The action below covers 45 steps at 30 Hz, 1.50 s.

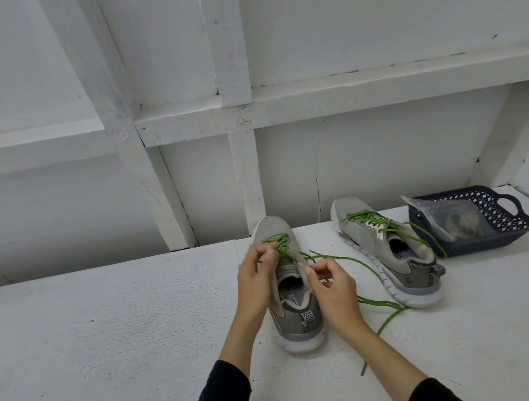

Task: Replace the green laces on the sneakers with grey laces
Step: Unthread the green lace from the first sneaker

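Two grey sneakers stand on a white table, toes pointing away from me. The left sneaker carries a green lace, partly undone, and its loose ends trail to the right over the table. My left hand pinches the lace at the eyelets. My right hand pinches a strand of the same lace beside the shoe's opening. The right sneaker is still fully laced in green. A clear bag with grey laces lies in a dark basket.
The dark blue plastic basket stands at the right, touching a lace end of the right sneaker. A white panelled wall rises directly behind the shoes. The white table stretches out to the left of the shoes.
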### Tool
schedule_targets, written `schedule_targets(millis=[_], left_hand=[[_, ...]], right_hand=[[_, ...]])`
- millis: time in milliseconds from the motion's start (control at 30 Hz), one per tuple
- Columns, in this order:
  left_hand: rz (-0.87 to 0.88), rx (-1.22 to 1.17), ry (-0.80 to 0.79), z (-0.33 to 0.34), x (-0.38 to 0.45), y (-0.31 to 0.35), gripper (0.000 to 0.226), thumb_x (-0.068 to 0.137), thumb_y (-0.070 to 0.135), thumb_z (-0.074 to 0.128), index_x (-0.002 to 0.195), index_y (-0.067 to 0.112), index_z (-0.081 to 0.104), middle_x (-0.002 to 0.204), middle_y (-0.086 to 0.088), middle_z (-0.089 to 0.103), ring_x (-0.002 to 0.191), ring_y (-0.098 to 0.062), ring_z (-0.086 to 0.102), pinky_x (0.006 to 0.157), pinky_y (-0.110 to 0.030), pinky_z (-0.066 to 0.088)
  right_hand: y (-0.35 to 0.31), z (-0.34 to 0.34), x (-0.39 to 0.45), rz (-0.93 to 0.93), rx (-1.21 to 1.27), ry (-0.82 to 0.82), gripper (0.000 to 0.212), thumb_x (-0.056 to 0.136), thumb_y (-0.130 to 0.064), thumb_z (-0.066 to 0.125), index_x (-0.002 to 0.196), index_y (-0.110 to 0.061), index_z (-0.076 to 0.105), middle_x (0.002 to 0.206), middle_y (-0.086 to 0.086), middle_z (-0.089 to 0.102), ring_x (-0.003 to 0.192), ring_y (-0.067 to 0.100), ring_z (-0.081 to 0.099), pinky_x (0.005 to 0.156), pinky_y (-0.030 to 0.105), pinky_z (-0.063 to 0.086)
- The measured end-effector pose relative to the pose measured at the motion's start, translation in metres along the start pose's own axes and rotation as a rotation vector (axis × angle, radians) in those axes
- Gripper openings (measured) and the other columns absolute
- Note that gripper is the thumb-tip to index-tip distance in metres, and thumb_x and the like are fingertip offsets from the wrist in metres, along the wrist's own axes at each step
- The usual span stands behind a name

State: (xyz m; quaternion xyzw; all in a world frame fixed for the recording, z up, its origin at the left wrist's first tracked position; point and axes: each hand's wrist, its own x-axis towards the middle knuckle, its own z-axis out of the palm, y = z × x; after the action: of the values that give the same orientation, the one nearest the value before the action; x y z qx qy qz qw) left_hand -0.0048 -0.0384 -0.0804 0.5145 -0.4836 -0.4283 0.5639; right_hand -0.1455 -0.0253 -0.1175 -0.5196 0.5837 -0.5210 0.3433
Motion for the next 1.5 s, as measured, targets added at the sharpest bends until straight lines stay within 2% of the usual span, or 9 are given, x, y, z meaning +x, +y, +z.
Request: schedule_targets(millis=[133,233,333,733,967,1100,1267,1367,1500], left_hand=[[-0.148,-0.693,0.147,-0.012,0.009,0.014,0.021,0.105,0.010,0.036,0.087,0.008,0.047,0.083,-0.006,0.067,0.080,-0.018,0.063,0.080,-0.025,0.054],[-0.193,-0.722,0.251,-0.026,0.013,0.018,0.023,0.106,0.013,0.036,0.084,0.014,0.042,0.066,0.002,0.043,0.054,-0.008,0.040,0.057,-0.019,0.048],[-0.190,-0.396,0.278,-0.039,0.014,0.012,0.016,0.105,0.018,0.040,0.091,0.020,0.047,0.058,0.006,0.031,0.051,-0.010,0.024,0.043,-0.018,0.026],[0.208,0.981,-0.038,-0.013,-0.004,0.007,0.020,0.089,0.054,0.059,0.100,0.045,0.072,0.084,0.017,0.042,0.089,-0.004,0.048,0.064,-0.025,0.035],[-0.047,0.178,0.007,-0.008,-0.010,-0.008,0.020,0.097,0.024,0.056,0.086,0.012,0.068,0.106,-0.003,0.056,0.099,-0.007,0.054,0.083,-0.014,0.045],[-0.232,-0.352,0.162,-0.015,-0.009,-0.008,0.030,0.104,0.022,0.041,0.084,0.006,0.057,0.111,-0.007,0.070,0.094,-0.018,0.064,0.086,-0.032,0.049],[-0.244,-0.782,0.299,-0.032,-0.002,0.002,0.029,0.107,0.025,0.032,0.081,0.015,0.042,0.071,0.001,0.051,0.063,-0.010,0.056,0.071,-0.026,0.052],[-0.268,-0.601,0.440,-0.041,-0.002,0.003,0.029,0.107,0.029,0.031,0.080,0.019,0.038,0.064,0.005,0.030,0.048,-0.006,0.028,0.043,-0.017,0.029],[-0.173,0.194,0.406,-0.056,-0.011,-0.013,0.029,0.104,0.038,0.036,0.090,0.020,0.052,0.079,0.009,0.053,0.066,-0.010,0.048,0.060,-0.028,0.038]], right_hand=[[0.001,0.001,0.000,0.004,-0.001,0.000,0.007,0.091,-0.017,0.065,0.085,-0.015,0.061,0.083,-0.002,0.065,0.075,-0.002,0.058,0.064,0.011,0.044],[0.003,0.000,0.001,-0.001,0.004,-0.002,0.008,0.091,-0.018,0.065,0.085,-0.012,0.061,0.082,-0.001,0.065,0.074,-0.001,0.058,0.064,0.011,0.044],[0.002,0.001,0.000,-0.001,0.010,-0.011,0.009,0.091,-0.020,0.065,0.085,-0.014,0.061,0.083,-0.002,0.065,0.075,0.001,0.058,0.065,0.014,0.045],[0.003,0.001,0.001,-0.015,-0.009,-0.009,0.008,0.091,-0.019,0.065,0.087,-0.013,0.062,0.085,-0.002,0.066,0.077,-0.001,0.059,0.064,0.013,0.046],[0.004,0.001,0.001,-0.016,-0.004,-0.009,0.008,0.091,-0.020,0.065,0.086,-0.015,0.061,0.085,-0.002,0.065,0.077,0.001,0.059,0.064,0.012,0.045],[0.006,0.001,0.002,-0.012,-0.007,-0.009,0.008,0.091,-0.020,0.065,0.085,-0.016,0.060,0.085,-0.002,0.065,0.077,0.002,0.058,0.066,0.014,0.046],[0.006,0.002,0.002,-0.009,0.007,-0.011,0.008,0.091,-0.021,0.064,0.085,-0.016,0.060,0.087,0.000,0.064,0.077,0.004,0.059,0.066,0.014,0.047],[0.005,0.000,0.001,-0.010,0.008,-0.008,0.008,0.091,-0.019,0.064,0.087,-0.013,0.061,0.084,-0.001,0.065,0.076,0.000,0.058,0.066,0.012,0.045],[0.004,0.000,0.001,-0.006,0.013,-0.009,0.008,0.091,-0.019,0.064,0.087,-0.013,0.061,0.084,0.000,0.065,0.076,0.000,0.058,0.066,0.012,0.045]])
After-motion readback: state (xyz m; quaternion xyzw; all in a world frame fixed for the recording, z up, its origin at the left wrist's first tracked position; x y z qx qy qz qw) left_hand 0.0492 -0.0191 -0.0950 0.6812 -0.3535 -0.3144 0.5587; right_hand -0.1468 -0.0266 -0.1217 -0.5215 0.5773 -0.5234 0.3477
